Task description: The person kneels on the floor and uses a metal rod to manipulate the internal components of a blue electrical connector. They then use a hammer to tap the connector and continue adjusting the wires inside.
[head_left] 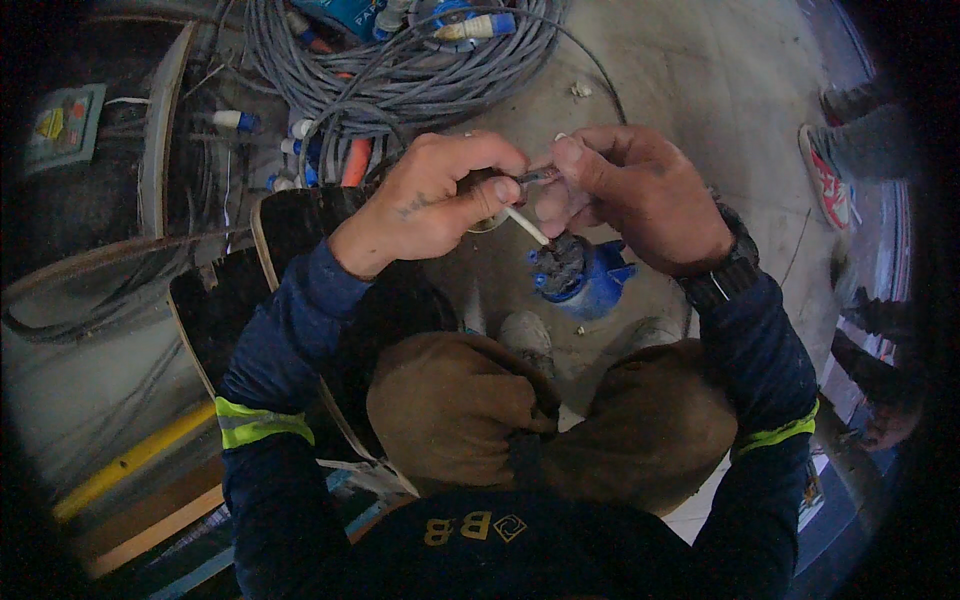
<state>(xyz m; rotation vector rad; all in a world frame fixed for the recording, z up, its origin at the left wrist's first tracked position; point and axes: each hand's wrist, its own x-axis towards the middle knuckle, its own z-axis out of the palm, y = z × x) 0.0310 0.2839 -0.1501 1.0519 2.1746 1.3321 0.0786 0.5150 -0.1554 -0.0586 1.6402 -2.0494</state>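
Note:
Both my hands meet in front of my knees. My left hand (430,195) is closed, thumb against forefinger, on a thin dark metallic piece (538,176) that points toward the right hand. A white wire-like rod (525,225) slants down from below my left thumb. Its lower end overlaps the dark top of a blue industrial plug or socket housing (595,285) below the hands; whether they join I cannot tell. My right hand (640,195) is pinched at the metallic piece's far end, with a small pale bit showing at its fingertips; what it grips is mostly hidden.
A big coil of grey cable (420,90) with blue-and-white plugs (478,27) lies ahead. Dark boards (300,220) stand by my left arm, near a panel with a grey-green box (65,128). On the right, another person's red shoe (828,180) rests on the floor.

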